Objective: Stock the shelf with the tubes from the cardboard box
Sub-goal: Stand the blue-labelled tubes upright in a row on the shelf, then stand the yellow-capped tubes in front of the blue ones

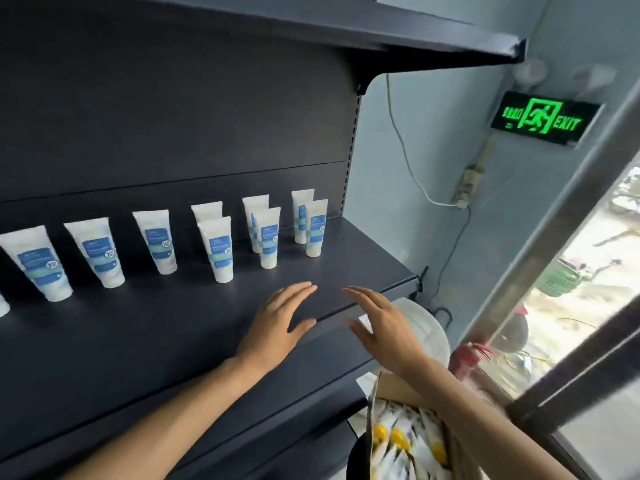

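Left hand [277, 327] and right hand [384, 323] being held over shelf [353, 268] front edge, fingers released, nothing grasped. Tubes [218, 249] standing at 11 o'clock; cardboard box [394, 386] positioned at 5 o'clock.

matt dark metal shelf [363, 251], smooth plastic tubes [220, 251], brown cardboard box [398, 386]

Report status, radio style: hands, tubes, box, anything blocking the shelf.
Left hand and right hand open, empty, over shelf front. Tubes standing capside down in rows. Cardboard box open, lower right, product inside. Nothing blocking.
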